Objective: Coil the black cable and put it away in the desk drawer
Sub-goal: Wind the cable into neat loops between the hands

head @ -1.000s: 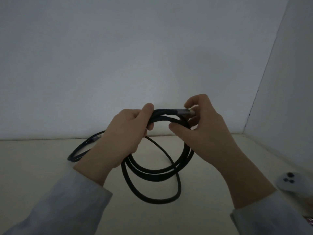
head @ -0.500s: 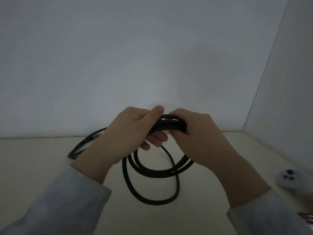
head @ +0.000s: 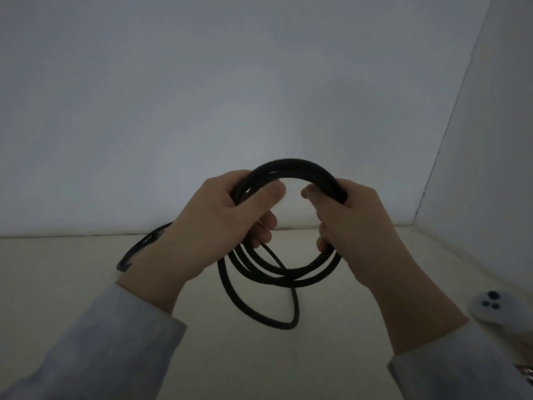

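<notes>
Cable, black (head: 294,168), gathered into several loops and held up over the pale tabletop (head: 72,269), with the coil's opening facing the camera. Left hand (head: 219,217) grips the left side of the bundle: fingers curled round the strands, thumb (head: 271,193) laid across the inner edge. Right hand (head: 354,223) grips the right side the same way, fingers wrapped round the strands and thumb tip (head: 311,193) on the inner edge, pointing toward the left thumb. The two thumbs are near each other but apart, and the top arc of the coil spans between the hands. Below the hands the loops are uneven: a few tight ones hang close together, and one larger loop (head: 259,316) droops lower toward the tabletop; contact with the surface cannot be judged. A loose stretch of cable (head: 135,252) runs out behind the left wrist and lies on the tabletop to the left, near the back wall (head: 202,82). Both forearms are in light sleeves (head: 101,342). At right, near the side wall (head: 504,140), a white handheld controller (head: 496,310) with three dark buttons lies on the tabletop; no marking on it is legible. At the lower right frame edge sits a sliver of a red-and-white item (head: 523,376), cut off, with print too small to read. Lighting is dim.
</notes>
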`<control>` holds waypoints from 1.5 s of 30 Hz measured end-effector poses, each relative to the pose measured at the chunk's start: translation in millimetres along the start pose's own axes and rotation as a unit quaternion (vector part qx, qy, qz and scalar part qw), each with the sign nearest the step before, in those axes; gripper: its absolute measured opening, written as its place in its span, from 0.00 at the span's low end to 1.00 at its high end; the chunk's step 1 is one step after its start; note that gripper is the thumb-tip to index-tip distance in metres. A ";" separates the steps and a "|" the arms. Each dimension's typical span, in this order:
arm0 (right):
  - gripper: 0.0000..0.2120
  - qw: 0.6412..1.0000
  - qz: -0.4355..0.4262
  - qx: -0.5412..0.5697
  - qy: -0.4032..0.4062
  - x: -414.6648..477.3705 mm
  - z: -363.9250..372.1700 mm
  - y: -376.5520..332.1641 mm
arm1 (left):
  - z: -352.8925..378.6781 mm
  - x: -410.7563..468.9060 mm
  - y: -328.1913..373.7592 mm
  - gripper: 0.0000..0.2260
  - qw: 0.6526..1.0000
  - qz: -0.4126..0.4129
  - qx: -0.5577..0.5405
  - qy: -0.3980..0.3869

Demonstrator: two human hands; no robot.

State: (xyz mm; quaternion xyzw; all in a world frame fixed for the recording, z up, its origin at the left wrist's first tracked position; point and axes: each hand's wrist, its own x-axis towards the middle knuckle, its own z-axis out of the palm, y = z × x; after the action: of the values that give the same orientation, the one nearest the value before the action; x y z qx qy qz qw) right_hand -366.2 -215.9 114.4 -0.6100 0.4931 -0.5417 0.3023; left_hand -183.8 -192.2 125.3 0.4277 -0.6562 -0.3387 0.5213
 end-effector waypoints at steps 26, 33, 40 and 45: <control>0.06 0.969 0.110 0.208 0.071 5.1 -8.1 0.0 | 5.7 4.2 -8.3 0.14 0.995 0.005 -0.011 0.096; 0.06 0.971 0.120 0.199 0.055 3.2 -2.7 -0.1 | 4.6 3.9 -7.8 0.17 0.972 -0.084 -0.208 0.067; 0.05 0.962 0.137 0.217 0.096 2.6 4.2 2.1 | 22.8 -0.9 -2.4 0.26 0.918 -0.124 -0.377 0.001; 0.06 0.973 0.141 0.165 0.077 -1.8 10.5 3.0 | 29.1 -4.3 -3.6 0.22 0.944 -0.026 -0.328 -0.036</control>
State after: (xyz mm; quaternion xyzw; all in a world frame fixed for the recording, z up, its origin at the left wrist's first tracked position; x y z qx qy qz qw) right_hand -356.8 -217.0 108.6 -0.4328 0.4998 -0.6128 0.4328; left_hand -210.9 -189.8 113.8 0.2376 -0.5155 -0.5642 0.5996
